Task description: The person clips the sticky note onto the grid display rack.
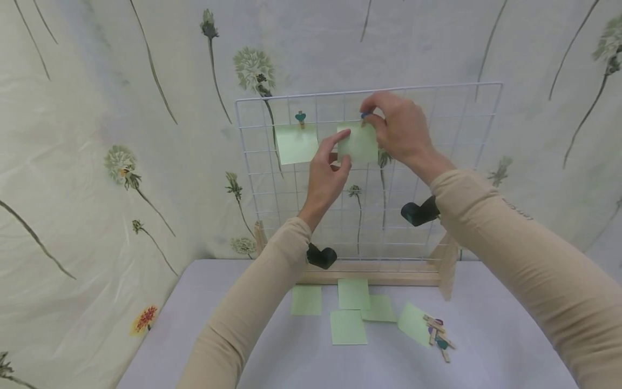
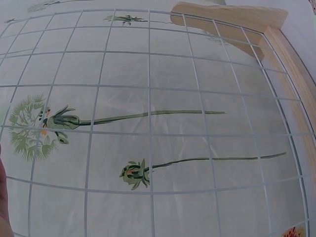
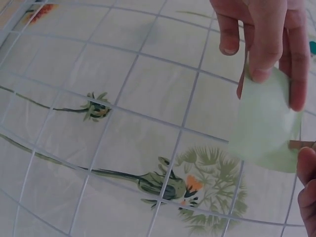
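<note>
My left hand [image 1: 325,175] holds a pale green paper note [image 1: 360,147] by its left side against the white wire grid [image 1: 418,87]. Thumb and fingers grip its edge, as the right wrist view shows. At the note's top edge my right hand [image 1: 403,129] pinches a small wooden clothespin [image 3: 298,144] with a blue top, which overlaps the paper. To the left, another green note [image 1: 295,147] hangs from the grid by a clothespin [image 1: 301,118] with a teal heart. The left wrist view has just a sliver of a hand at its left edge.
The grid stands on a wooden base [image 1: 384,276] at the back of the white table [image 1: 389,362]. Several green notes [image 1: 348,327] lie in front of it. Beside the rightmost one is a small pile of clothespins [image 1: 439,337]. A flower-printed cloth [image 1: 170,65] hangs behind.
</note>
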